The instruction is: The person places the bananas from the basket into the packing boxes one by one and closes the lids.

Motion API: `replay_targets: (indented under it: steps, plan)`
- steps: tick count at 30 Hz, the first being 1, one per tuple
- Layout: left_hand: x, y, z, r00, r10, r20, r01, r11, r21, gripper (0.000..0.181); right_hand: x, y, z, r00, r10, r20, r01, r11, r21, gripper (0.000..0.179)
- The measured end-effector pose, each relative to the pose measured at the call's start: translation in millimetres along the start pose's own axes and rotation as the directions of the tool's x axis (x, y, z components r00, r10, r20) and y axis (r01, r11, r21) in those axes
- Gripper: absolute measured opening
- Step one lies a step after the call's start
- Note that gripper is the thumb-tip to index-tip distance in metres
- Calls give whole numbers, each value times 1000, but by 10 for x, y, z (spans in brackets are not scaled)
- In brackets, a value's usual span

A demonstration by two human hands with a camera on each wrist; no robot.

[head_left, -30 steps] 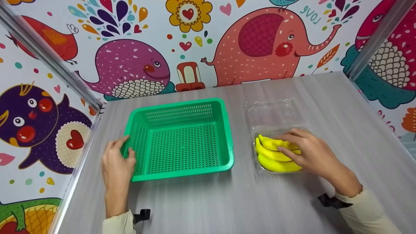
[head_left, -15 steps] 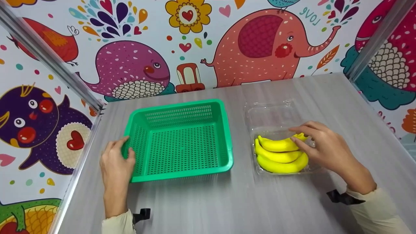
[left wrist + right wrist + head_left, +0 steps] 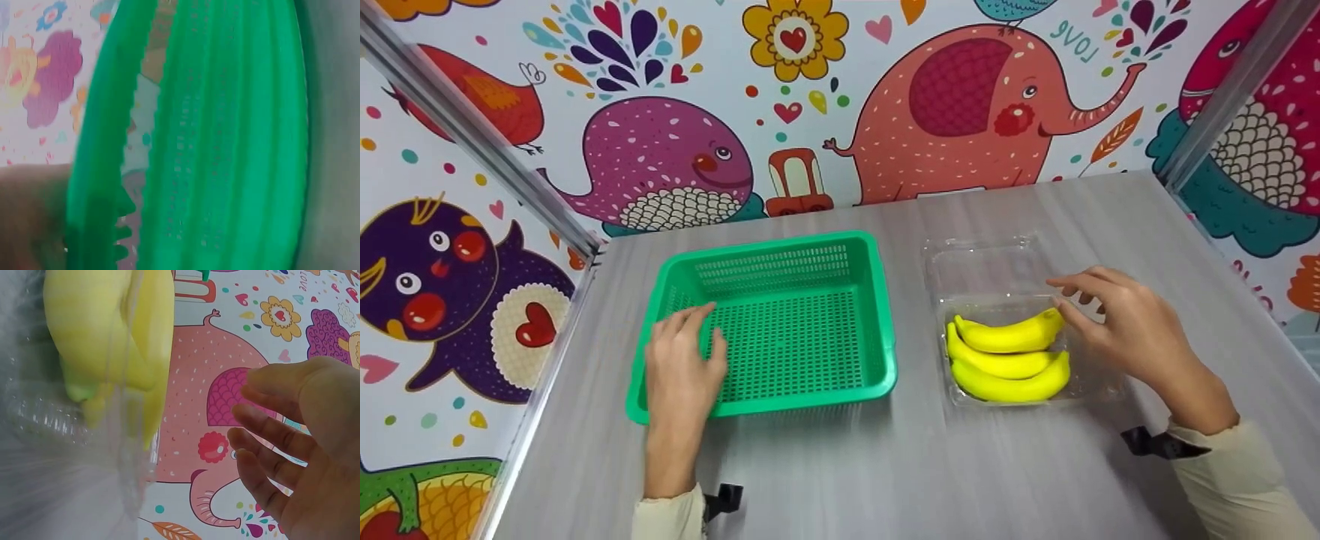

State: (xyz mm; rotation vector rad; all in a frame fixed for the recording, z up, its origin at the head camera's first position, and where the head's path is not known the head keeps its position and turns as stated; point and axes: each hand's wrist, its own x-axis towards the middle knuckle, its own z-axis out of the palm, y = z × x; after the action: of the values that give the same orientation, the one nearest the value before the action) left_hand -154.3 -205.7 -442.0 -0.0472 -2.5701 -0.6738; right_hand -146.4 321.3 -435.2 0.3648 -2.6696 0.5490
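In the head view my left hand hovers over the left side of a green perforated plastic basket, its fingers loosely bent with nothing between them. The left wrist view shows the basket's outer wall, with part of the hand beyond the rim. To the right lies a clear hinged plastic container, lid folded back, holding several yellow bananas. My right hand hangs at the container's right end, close to the bananas' tips. From the right wrist its fingers look spread, gripping nothing.
Both things stand on a grey wood-grain table. Behind it rises a wall with cartoon animals, and metal posts mark the corners. A black wrist mount sits by each sleeve.
My right hand has drawn back rightward from the bananas, which lie in the container. My left hand has left the basket's left rim and moved right, over its inside.
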Motion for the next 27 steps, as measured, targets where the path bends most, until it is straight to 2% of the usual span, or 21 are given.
replay_targets:
  steps: [5, 12, 15, 21, 27]
  plan:
    - [21, 364, 98, 998, 57, 34, -54, 995, -84, 38, 77, 54, -19, 999, 28, 18, -28, 999, 18, 28]
    - [34, 822, 263, 988, 152, 11, -149, 980, -133, 37, 120, 138, -14, 998, 62, 22, -62, 998, 31, 31]
    - [38, 969, 355, 985, 174, 16, -170, 974, -150, 37, 135, 158, 10, 998, 61, 8, -61, 998, 34, 30]
    - [45, 1218, 538, 981, 187, 43, -174, 963, -206, 36, 157, 197, 37, 997, 73, 10, -74, 996, 54, 30]
    - [65, 1402, 702, 975, 208, 75, -184, 951, -247, 34, 169, 227, 52, 996, 93, 3, -93, 993, 68, 29]
